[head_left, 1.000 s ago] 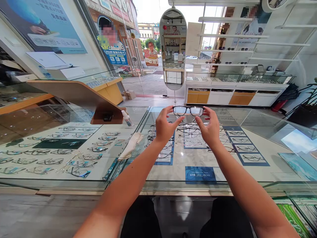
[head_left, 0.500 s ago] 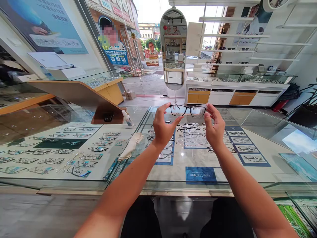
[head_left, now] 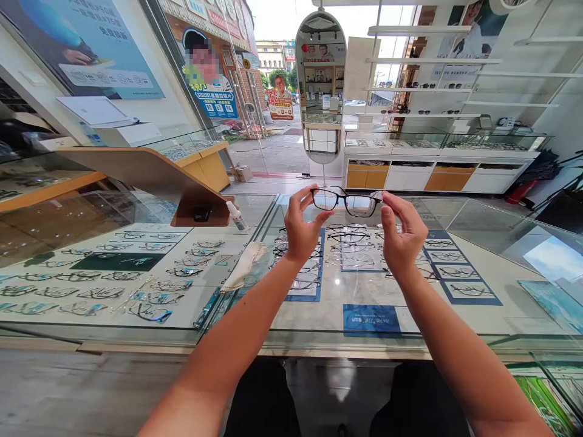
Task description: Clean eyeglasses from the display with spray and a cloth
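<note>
A pair of dark-rimmed eyeglasses (head_left: 345, 196) is held up above the glass counter, lenses facing me and tilted slightly down to the right. My left hand (head_left: 304, 226) pinches its left end between thumb and fingers. At the right end, my right hand (head_left: 403, 233) has its fingertips on the frame, the thumb a little apart below. Under the glass, several eyeglass frames (head_left: 350, 237) lie in rows beneath the hands. A cream cloth (head_left: 243, 267) rests on the counter left of my left forearm, with a small white spray bottle (head_left: 237, 215) behind it.
A brown curved stand (head_left: 182, 182) rises at the left of the counter. An oval mirror (head_left: 320, 91) stands beyond its far side. A blue card (head_left: 371, 319) lies near the front edge (head_left: 328, 351). More frames (head_left: 98, 276) fill the left case.
The eyeglasses have tilted, their right end lower than before. My right hand has shifted slightly right, its thumb farther from the frame. The view has moved a little.
</note>
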A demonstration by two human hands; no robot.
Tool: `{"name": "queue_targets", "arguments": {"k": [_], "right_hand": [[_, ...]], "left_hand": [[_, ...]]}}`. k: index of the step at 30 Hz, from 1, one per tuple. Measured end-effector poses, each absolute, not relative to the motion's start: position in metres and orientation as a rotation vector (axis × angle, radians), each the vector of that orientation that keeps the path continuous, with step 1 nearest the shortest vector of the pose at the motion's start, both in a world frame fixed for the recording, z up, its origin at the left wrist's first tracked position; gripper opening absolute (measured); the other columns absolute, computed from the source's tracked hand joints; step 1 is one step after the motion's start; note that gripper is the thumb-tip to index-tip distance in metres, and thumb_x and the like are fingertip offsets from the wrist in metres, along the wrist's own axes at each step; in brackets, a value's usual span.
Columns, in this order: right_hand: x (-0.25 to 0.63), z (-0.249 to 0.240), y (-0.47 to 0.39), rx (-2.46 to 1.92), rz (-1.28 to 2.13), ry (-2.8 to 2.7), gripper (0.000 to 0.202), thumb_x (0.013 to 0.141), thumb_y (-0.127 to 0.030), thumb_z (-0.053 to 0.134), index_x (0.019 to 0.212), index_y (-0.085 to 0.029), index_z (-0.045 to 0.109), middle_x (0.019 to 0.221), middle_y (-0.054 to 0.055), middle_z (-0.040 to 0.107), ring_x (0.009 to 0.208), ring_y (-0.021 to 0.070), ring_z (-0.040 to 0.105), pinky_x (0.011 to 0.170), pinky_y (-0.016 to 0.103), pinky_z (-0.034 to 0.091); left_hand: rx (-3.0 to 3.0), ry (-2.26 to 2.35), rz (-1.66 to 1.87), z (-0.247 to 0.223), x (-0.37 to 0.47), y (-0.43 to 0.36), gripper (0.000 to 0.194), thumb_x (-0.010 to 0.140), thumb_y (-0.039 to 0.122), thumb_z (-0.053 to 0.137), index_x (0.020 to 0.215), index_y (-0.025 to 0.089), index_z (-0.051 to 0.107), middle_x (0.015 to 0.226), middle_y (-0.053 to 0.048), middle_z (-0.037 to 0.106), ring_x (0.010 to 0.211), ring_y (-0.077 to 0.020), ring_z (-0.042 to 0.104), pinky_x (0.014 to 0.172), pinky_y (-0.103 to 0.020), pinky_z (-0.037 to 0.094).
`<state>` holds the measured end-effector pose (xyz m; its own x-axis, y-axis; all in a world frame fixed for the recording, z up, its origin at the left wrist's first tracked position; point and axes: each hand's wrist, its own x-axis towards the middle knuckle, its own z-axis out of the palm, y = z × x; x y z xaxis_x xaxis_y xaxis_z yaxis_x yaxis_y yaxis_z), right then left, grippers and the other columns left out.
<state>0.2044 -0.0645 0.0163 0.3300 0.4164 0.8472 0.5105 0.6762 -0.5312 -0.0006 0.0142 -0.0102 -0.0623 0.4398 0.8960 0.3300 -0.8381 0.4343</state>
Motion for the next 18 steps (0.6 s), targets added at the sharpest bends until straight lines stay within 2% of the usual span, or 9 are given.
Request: {"name": "queue_targets", "arguments": {"k": [5,8,13,18], "right_hand": [[0.204,0.015,-0.064,-0.817,-0.006,-1.29,0.027,0.104,-0.039,0.069,0.127,-0.033,0.08,0.129,0.008,0.08,0.125,0.0295,0.074,0.107,0.056,0.063],[0.206,0.015,-0.06,-0.827,0.125,-1.276,0.031,0.104,-0.044,0.067,0.129,-0.032,0.08,0.131,0.008,0.08,0.126,0.029,0.074,0.11,0.055,0.061],[0.208,0.011,-0.052,-0.87,0.322,-1.205,0.039,0.102,-0.055,0.067,0.127,-0.028,0.081,0.127,0.008,0.083,0.119,0.029,0.078,0.108,0.055,0.063],[0.21,0.009,-0.047,-0.842,0.413,-1.142,0.039,0.097,-0.056,0.074,0.122,-0.027,0.083,0.119,0.009,0.085,0.113,0.0281,0.08,0.107,0.053,0.063]], "left_hand": [[2.103,0.852,2.149,-0.007,0.0,0.01,0.063,0.096,0.056,0.077,0.145,0.028,0.05,0.143,-0.015,0.068,0.135,-0.029,0.07,0.103,-0.045,0.064],[2.149,0.937,2.264,-0.002,-0.001,0.001,0.064,0.091,0.055,0.082,0.142,0.027,0.053,0.138,-0.015,0.07,0.132,-0.0307,0.069,0.093,-0.043,0.065],[2.234,1.043,2.301,0.004,-0.001,-0.011,0.069,0.089,0.058,0.084,0.143,0.028,0.052,0.138,-0.014,0.07,0.131,-0.0323,0.069,0.094,-0.046,0.063],[2.27,1.027,2.334,0.005,0.003,-0.014,0.065,0.09,0.052,0.085,0.142,0.028,0.054,0.135,-0.013,0.071,0.128,-0.0305,0.07,0.091,-0.045,0.065]]}}
